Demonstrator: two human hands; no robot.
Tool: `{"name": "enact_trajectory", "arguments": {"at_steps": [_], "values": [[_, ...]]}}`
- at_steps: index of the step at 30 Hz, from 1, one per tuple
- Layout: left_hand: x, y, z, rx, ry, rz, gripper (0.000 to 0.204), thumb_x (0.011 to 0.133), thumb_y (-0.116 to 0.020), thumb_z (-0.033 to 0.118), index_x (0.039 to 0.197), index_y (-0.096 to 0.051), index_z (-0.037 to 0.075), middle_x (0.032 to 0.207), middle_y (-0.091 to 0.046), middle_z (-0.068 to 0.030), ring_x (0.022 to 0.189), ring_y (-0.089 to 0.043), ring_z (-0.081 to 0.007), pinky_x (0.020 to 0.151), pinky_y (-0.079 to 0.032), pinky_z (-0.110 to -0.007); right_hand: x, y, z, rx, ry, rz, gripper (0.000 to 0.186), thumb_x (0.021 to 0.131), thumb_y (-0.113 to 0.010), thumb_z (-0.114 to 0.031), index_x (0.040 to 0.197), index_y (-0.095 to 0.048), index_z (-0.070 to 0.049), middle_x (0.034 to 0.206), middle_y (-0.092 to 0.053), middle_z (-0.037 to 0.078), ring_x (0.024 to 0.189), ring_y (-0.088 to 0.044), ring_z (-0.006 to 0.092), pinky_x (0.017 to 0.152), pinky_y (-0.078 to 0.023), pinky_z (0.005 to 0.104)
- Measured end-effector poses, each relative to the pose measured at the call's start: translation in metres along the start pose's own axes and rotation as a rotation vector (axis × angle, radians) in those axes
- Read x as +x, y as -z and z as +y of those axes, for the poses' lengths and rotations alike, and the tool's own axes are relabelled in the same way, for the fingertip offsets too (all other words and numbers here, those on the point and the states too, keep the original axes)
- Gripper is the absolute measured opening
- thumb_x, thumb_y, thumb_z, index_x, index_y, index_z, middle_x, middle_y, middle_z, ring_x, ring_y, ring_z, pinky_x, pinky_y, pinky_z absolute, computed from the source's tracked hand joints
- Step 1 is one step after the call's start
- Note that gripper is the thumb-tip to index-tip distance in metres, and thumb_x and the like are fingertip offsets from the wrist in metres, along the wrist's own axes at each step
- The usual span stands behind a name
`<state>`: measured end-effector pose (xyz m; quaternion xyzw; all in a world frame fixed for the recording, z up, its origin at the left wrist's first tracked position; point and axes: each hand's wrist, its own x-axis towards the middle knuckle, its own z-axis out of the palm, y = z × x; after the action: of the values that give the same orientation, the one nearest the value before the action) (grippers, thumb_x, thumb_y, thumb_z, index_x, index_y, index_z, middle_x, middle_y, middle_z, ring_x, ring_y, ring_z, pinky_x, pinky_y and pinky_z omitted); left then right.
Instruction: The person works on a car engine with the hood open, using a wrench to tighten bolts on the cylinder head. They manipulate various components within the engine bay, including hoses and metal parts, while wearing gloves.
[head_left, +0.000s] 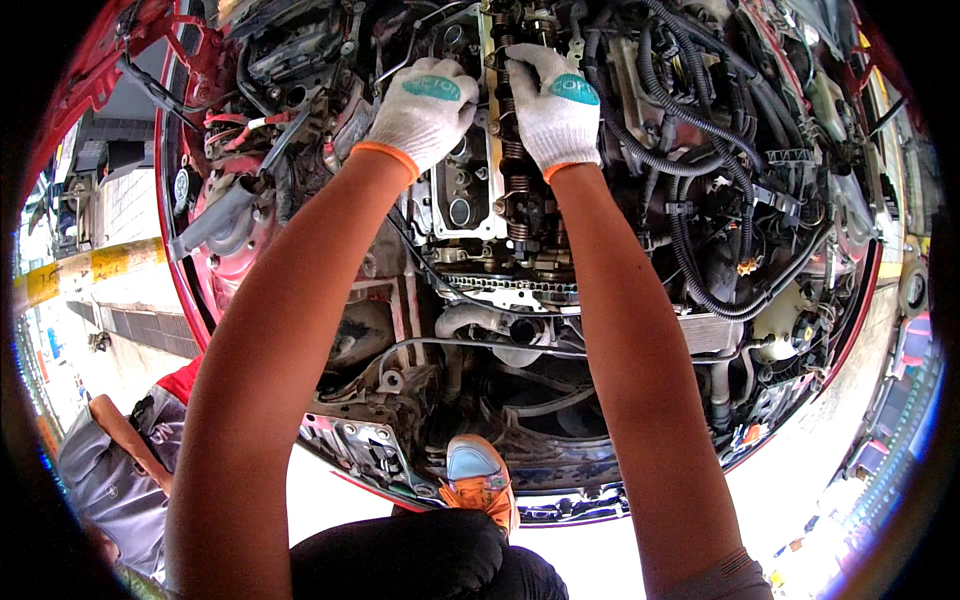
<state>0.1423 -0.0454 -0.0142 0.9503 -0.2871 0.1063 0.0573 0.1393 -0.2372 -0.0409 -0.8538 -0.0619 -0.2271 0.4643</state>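
Observation:
Both my hands wear white knit gloves with orange cuffs and are over the open engine of a red car. My left hand [425,115] is closed at the left edge of the bared cylinder head [466,226], its fingers curled under. Whatever it may grip is hidden. Across from it, my right hand [556,108] bends its fingers in toward the valve train [517,205], a row of springs and shafts. Its fingertips are close to these parts; what they pinch, if anything, is too small to make out. A timing chain [515,286] runs across the engine's near end.
Corrugated wiring conduit [690,120] loops over the bay's right side. A pale fluid reservoir [783,325] sits at the near right. My shoe [478,470] with orange laces is at the car's front edge. Another person in grey clothes [125,480] is at the lower left.

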Motion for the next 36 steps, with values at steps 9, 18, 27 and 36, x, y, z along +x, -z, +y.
{"name": "enact_trajectory", "arguments": {"at_steps": [9, 18, 27, 36], "values": [[0.003, 0.001, 0.0, 0.05, 0.021, -0.065, 0.013, 0.093, -0.077, 0.02, 0.102, -0.077, 0.011, 0.107, -0.07, -0.008, 0.107, -0.068, -0.0316, 0.094, -0.057, -0.045, 0.006, -0.001, 0.001, 0.016, 0.022, 0.002, 0.017, 0.098, -0.076, -0.022, 0.11, -0.08, -0.01, 0.11, -0.079, 0.013, 0.106, -0.074, 0.0354, 0.092, -0.06, 0.0426], [0.002, -0.006, -0.003, -0.049, 0.087, -0.047, 0.011, 0.093, -0.077, 0.026, 0.097, -0.077, 0.015, 0.103, -0.072, -0.0083, 0.101, -0.072, -0.0305, 0.087, -0.059, -0.044, 0.008, 0.002, 0.001, 0.023, -0.002, -0.022, 0.022, 0.097, -0.077, -0.025, 0.112, -0.082, -0.01, 0.115, -0.08, 0.013, 0.107, -0.075, 0.0339, 0.095, -0.059, 0.0404], [0.008, 0.0, 0.007, -0.124, 0.271, -0.173, 0.018, 0.097, -0.072, 0.026, 0.106, -0.079, 0.012, 0.111, -0.074, -0.0143, 0.102, -0.074, -0.0374, 0.09, -0.059, -0.046, 0.013, 0.003, 0.001, 0.097, -0.101, -0.051, 0.024, 0.095, -0.078, -0.028, 0.109, -0.084, -0.009, 0.112, -0.081, 0.014, 0.104, -0.076, 0.0348, 0.093, -0.06, 0.0395], [0.01, 0.0, 0.006, -0.213, 0.307, -0.195, 0.02, 0.097, -0.071, 0.027, 0.109, -0.079, 0.013, 0.109, -0.076, -0.0183, 0.103, -0.074, -0.04, 0.091, -0.059, -0.048, 0.017, 0.002, 0.009, 0.017, -0.021, -0.074, 0.026, 0.096, -0.077, -0.032, 0.111, -0.084, -0.011, 0.114, -0.08, 0.015, 0.108, -0.075, 0.0348, 0.095, -0.059, 0.0412]]}}
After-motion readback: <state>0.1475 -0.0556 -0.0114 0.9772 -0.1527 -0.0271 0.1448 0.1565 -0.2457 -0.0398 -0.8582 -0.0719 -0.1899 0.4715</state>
